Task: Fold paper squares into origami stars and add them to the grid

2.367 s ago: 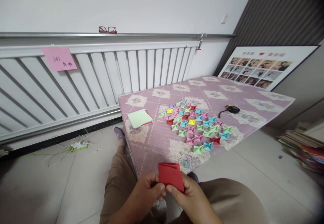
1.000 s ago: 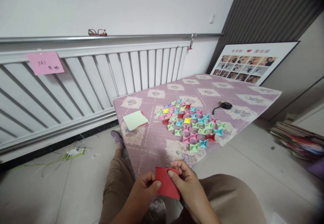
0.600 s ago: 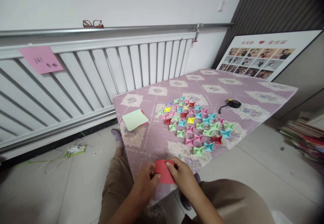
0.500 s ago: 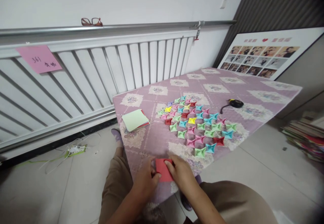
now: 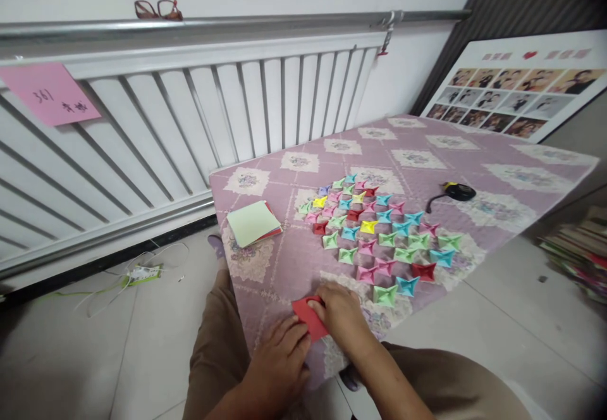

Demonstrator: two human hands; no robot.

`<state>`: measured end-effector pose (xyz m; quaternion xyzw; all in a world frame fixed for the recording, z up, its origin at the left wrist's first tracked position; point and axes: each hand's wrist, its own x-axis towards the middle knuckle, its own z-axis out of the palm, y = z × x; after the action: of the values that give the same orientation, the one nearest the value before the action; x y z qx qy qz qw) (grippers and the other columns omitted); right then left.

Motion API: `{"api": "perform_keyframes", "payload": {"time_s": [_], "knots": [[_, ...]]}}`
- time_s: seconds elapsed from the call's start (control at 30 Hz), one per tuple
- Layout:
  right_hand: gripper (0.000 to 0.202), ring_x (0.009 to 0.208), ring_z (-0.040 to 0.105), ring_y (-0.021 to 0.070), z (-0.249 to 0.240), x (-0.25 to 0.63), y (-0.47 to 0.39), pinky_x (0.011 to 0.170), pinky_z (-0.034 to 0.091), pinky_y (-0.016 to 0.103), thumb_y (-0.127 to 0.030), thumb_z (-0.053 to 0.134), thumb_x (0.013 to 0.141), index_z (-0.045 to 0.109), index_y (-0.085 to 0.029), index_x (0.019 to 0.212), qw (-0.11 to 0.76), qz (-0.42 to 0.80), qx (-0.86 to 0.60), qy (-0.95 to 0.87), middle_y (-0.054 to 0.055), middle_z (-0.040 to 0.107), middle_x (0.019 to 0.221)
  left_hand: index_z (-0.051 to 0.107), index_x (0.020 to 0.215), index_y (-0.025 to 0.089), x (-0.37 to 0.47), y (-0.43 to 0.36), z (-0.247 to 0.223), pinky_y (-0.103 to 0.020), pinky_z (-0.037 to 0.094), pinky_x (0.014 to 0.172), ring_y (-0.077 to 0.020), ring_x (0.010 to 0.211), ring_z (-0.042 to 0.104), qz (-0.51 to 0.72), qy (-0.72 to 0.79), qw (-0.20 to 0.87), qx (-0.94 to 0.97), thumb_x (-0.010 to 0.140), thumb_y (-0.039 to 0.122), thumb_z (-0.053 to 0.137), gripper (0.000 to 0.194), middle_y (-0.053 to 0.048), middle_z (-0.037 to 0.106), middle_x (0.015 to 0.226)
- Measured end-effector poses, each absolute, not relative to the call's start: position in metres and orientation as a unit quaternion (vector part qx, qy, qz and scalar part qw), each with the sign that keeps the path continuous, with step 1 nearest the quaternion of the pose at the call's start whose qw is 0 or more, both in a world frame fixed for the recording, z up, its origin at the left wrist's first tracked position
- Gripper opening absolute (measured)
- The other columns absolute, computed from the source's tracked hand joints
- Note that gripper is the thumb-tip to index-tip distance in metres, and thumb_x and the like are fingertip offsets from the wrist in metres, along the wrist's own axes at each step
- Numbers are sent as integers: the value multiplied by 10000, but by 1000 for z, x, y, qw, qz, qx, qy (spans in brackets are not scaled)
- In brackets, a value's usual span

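A square of red paper (image 5: 313, 320) lies at the near corner of the cloth-covered table, slightly turned. My right hand (image 5: 342, 314) grips its upper right side, the thumb on top and the fingers curled along the far edge. Against the lower left edge, my left hand (image 5: 279, 360) rests palm down with its fingers stretched out, the tips touching the paper. Just beyond are rows of small folded paper stars (image 5: 368, 226) in green, pink, blue, yellow and red. A stack of paper squares (image 5: 253, 224), pale green on top, sits at the left edge.
A black tape measure (image 5: 459, 191) lies on the right of the patterned tablecloth (image 5: 303, 262). Behind the table runs a white radiator (image 5: 270, 104), with glasses (image 5: 159, 10) on its pipe. A photo board (image 5: 516, 91) leans at the far end. A power strip (image 5: 143, 273) lies on the floor.
My left hand has gone from pinching the paper's left side to lying flat at its lower left edge. The red paper has turned slightly. The view has shifted a little.
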<state>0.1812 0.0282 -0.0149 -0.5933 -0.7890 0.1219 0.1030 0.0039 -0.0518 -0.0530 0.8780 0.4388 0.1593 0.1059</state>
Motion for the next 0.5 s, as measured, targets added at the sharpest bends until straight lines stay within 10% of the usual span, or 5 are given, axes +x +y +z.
{"api": "perform_keyframes", "payload": {"time_s": [0.5], "knots": [[296,993,601,223,-40,193,10,893,429,397,-223,398,909,564,-188,1151,309,89,-589,-741,96,662,1072,479,1268,179,-3,-38,-35,-422,177,1139,-261,1347,292,108,389,154,902,826,291,546,461,-78,505,1318]]}}
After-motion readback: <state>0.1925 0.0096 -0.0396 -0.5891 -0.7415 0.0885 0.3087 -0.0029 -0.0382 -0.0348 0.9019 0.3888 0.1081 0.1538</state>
